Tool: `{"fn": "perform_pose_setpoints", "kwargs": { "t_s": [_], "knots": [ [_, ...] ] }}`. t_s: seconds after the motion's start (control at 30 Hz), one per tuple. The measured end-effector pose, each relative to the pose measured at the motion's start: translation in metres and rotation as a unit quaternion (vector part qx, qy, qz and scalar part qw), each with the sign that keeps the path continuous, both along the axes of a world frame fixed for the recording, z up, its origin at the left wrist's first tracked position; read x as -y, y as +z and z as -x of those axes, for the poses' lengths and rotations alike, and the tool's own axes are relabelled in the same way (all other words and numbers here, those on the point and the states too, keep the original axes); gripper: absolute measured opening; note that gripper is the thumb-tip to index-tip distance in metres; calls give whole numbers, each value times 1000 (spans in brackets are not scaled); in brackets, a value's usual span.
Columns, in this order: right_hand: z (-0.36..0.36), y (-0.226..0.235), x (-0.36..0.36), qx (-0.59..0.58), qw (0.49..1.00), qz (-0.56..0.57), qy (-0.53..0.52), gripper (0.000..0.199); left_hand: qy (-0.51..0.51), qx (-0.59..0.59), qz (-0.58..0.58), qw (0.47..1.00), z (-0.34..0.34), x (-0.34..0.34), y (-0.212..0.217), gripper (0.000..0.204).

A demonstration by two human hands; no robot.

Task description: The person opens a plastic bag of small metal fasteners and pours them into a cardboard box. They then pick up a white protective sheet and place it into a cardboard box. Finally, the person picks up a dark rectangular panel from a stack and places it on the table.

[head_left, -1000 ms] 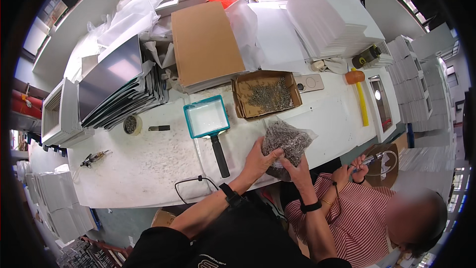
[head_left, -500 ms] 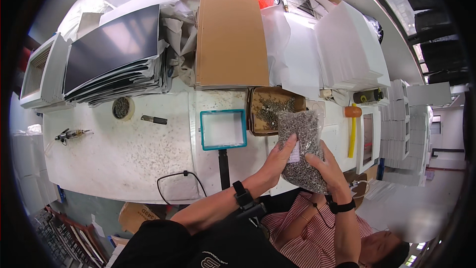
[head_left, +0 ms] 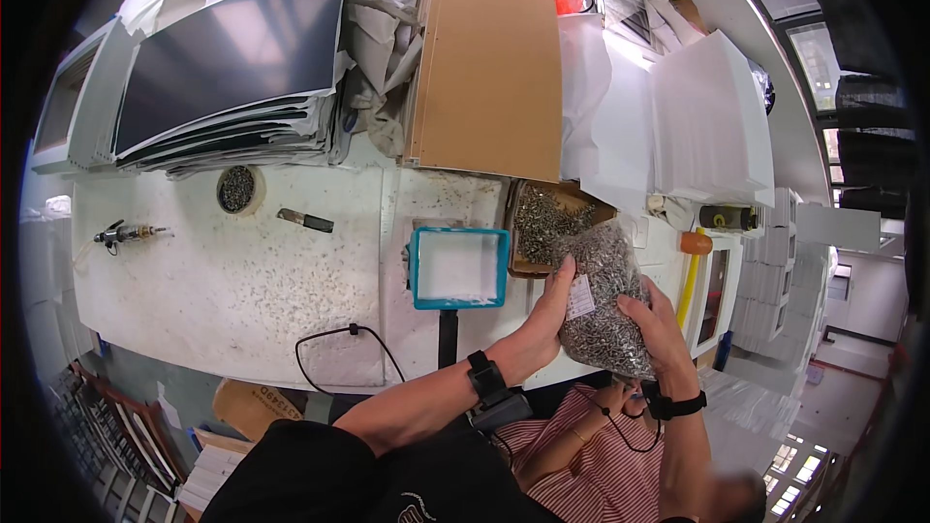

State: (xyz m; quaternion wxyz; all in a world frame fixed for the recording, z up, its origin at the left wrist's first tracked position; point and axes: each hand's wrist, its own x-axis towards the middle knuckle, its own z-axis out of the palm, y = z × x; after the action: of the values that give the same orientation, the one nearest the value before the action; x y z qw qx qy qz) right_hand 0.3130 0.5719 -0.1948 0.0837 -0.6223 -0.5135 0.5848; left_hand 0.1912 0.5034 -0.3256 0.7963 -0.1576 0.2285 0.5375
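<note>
Head view: the left hand point(head_left: 542, 327) and right hand point(head_left: 665, 331) are clamped on one clear bag point(head_left: 605, 334) of small metal pieces point(head_left: 605, 266), at its eight and four o'clock sides, over the front part of the desk point(head_left: 174, 329). The loose filling could shift, so a broad, even grip that supports the lower end seems best, with little squeeze on the film. Counted around the bag: one open cardboard box point(head_left: 589, 203) at eleven o'clock, partly hidden behind it; one mallet point(head_left: 695, 244) at two; one teal-framed tool point(head_left: 459, 303) at nine; one round cup point(head_left: 258, 198) and one dark-handled tool point(head_left: 316, 224) between nine and ten. The pieces are too many to count.
</note>
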Motion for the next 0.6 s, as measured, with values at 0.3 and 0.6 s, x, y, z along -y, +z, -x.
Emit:
{"fn": "perform_pose_setpoints", "kwargs": {
  "t_s": [0.3, 0.6],
  "knots": [
    [2, 2, -18, 2, 1000, 3, -2, 58, 42, 10, 48, 998, 4, -13, 16, 60],
    [13, -9, -35, 26, 1000, 17, -1, 65, 37, -12, -9, 999, -1, -14, 9, 57]
  ]
}}
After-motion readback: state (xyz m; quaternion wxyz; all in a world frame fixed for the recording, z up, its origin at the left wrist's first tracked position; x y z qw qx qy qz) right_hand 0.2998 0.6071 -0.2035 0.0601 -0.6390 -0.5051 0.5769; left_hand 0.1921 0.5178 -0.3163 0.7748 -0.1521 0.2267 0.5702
